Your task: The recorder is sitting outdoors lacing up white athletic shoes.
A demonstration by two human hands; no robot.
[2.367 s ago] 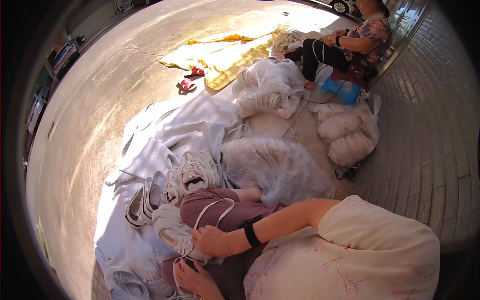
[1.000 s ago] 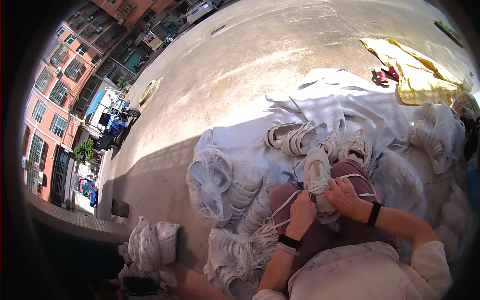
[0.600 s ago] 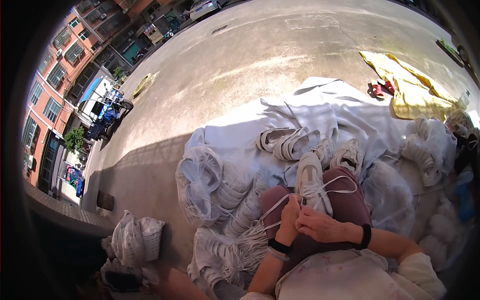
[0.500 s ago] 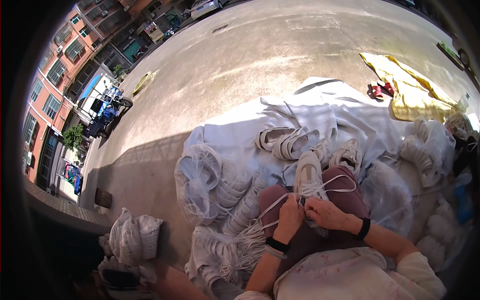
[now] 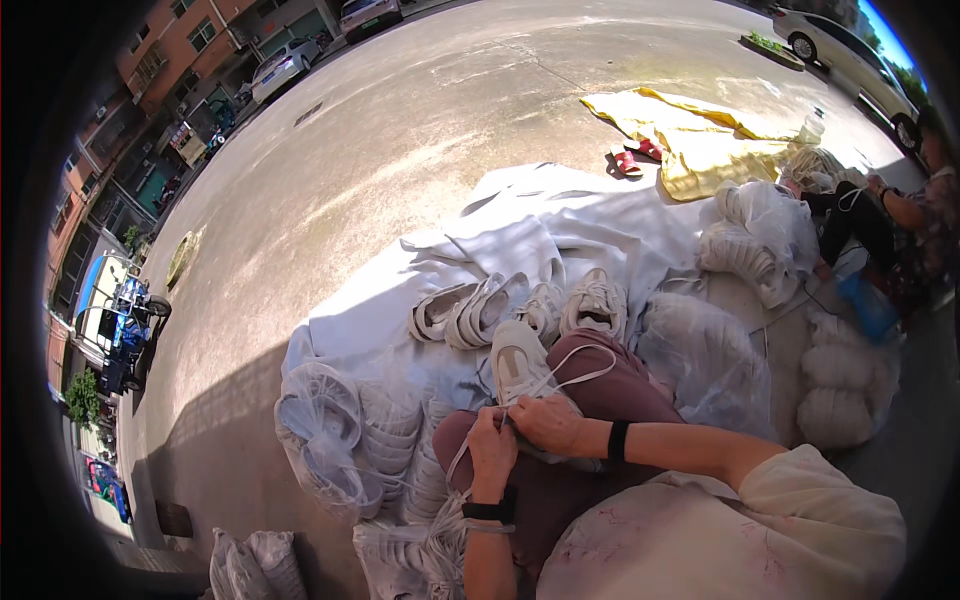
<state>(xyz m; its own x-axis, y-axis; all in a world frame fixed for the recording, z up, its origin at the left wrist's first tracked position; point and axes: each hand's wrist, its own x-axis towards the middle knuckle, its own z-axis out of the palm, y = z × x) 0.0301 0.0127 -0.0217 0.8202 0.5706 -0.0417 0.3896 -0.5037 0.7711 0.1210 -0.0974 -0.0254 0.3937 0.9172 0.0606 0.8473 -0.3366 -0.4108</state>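
Observation:
An off-white sneaker (image 5: pixel 517 355) rests on my lap, toe pointing away from me. Its long white shoelace (image 5: pixel 592 379) loops over my right knee. My left hand (image 5: pixel 492 452) is closed in a pinch on the lace, just left of the shoe's opening. Right beside it, my right hand (image 5: pixel 546 422) also has its fingers closed on the lace; the fingertips of both hands nearly meet. Beyond my knees a row of off-white shoes (image 5: pixel 487 310) sits on a white sheet (image 5: pixel 385 285). A bundle of loose white laces (image 5: pixel 445 545) lies by my left forearm.
Clear plastic bags of shoes (image 5: pixel 325 430) stand at left, with more bags (image 5: pixel 700 350) at right. Another person (image 5: pixel 920 210) sits at far right. Red sandals (image 5: pixel 626 162) lie near a yellow cloth (image 5: pixel 700 150). A blue three-wheeler (image 5: pixel 120 310) and cars (image 5: pixel 850 65) are farther off.
The view has swung to the right, bringing the other person and a car in. Both hands stay close together at the shoe, still pinching the lace.

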